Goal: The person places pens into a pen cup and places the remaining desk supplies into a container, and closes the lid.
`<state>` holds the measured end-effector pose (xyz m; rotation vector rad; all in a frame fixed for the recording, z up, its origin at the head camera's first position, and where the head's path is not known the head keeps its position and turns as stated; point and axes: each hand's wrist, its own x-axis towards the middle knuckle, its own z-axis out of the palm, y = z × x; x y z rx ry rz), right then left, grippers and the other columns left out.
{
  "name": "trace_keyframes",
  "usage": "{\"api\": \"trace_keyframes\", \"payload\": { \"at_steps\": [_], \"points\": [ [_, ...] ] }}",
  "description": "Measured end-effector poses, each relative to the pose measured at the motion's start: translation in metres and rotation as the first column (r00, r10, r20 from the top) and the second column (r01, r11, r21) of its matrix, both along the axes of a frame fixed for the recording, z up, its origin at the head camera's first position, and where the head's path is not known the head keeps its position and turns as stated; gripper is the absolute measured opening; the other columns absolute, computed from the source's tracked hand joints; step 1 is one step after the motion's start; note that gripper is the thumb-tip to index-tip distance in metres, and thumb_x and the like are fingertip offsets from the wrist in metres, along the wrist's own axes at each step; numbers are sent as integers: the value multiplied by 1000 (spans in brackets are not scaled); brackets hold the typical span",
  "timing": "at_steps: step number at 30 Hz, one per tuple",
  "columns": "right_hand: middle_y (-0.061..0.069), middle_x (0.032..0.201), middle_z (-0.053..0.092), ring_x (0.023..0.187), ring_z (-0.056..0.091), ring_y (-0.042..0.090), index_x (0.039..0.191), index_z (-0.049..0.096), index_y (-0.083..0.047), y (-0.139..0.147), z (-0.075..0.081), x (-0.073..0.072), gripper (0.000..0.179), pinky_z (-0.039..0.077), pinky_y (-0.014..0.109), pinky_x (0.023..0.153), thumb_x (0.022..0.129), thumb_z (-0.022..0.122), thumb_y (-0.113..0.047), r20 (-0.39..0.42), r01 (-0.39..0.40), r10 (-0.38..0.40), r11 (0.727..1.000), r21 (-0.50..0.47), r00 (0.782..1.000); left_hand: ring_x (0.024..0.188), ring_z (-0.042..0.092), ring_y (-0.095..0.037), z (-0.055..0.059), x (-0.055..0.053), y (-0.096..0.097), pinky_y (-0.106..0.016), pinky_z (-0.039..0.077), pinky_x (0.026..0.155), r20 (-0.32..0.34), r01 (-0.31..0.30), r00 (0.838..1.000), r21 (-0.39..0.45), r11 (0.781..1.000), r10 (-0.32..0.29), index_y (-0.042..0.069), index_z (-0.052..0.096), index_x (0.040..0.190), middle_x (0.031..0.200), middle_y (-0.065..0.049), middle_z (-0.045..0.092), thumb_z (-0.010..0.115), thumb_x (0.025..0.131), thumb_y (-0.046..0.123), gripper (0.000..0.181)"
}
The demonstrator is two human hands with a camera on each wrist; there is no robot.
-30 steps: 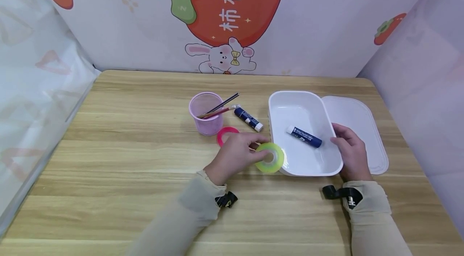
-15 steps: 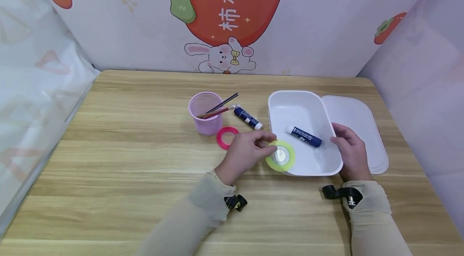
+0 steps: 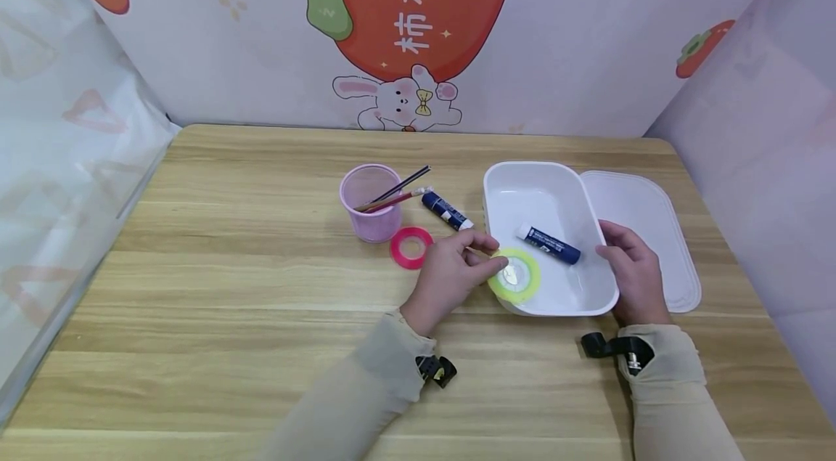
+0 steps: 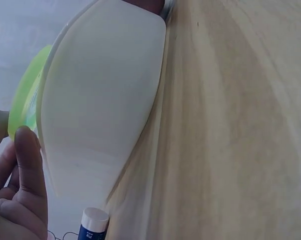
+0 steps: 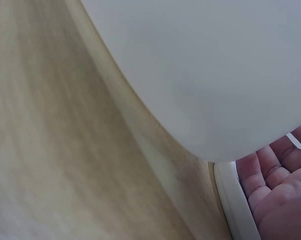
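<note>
Between thumb and fingers, my left hand [image 3: 451,276] pinches a yellow-green roll of tape [image 3: 527,290] at the near left corner of a white plastic box [image 3: 532,203]. In the left wrist view the tape roll [image 4: 26,92] stands at the box's rim; whether it touches the rim I cannot tell. My right hand [image 3: 632,278] grips the box's right wall, thumb over the rim. Inside the box lies a dark blue glue stick [image 3: 551,245] with a white cap. The right wrist view shows my right hand's fingers [image 5: 278,175] under the box's edge, partly hidden.
A second glue stick [image 3: 445,210] lies left of the box. A pink tape ring [image 3: 400,258] sits near a purple cup [image 3: 375,227] with pencils [image 3: 408,181] leaning in it. Partly behind the box, a white lid [image 3: 643,214] rests on the wooden table [image 3: 228,287].
My left hand has carried the yellow-green tape to the right, from beside the box to over its near left corner. The right hand has kept its grip on the box.
</note>
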<state>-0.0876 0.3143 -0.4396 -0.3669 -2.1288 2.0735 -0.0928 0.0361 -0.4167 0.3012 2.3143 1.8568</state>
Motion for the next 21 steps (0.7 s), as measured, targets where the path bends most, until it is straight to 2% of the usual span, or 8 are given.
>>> {"api": "trace_keyframes", "payload": {
  "at_steps": [5, 11, 17, 21],
  "points": [
    [1, 123, 60, 116, 54, 16, 138, 57, -3, 0, -1, -1, 39, 53, 14, 83, 99, 52, -1, -10, 8, -8, 1000, -6, 1000, 71, 62, -9, -3, 0, 4, -23, 56, 62, -16, -7, 1000, 9, 1000, 7, 16, 72, 101, 89, 7, 68, 82, 86, 24, 20],
    [4, 127, 58, 118, 54, 18, 138, 57, -5, -1, -1, 0, 39, 53, 13, 82, 100, 52, -4, 10, 10, -10, 1000, 11, 1000, 69, 60, -9, -7, 2, 7, -22, 54, 59, -45, -15, 999, 25, 1000, 16, 16, 72, 101, 83, 5, 66, 80, 88, 27, 19],
    [4, 126, 59, 116, 54, 17, 137, 58, -5, 0, -1, 0, 38, 53, 14, 83, 99, 52, -4, -1, 6, -6, 1000, 2, 1000, 71, 60, -10, -11, 3, 7, -22, 52, 60, -40, 0, 999, 74, 997, 2, 17, 73, 103, 84, 3, 66, 80, 88, 25, 18],
    [2, 124, 60, 115, 55, 16, 136, 59, -3, 0, -1, 0, 38, 54, 14, 82, 99, 53, -2, -10, 9, -9, 1000, -6, 1000, 72, 58, -10, -12, 4, 6, -20, 51, 60, -64, 17, 998, 95, 995, -11, 17, 74, 99, 86, 3, 64, 80, 88, 22, 14]
  ]
}}
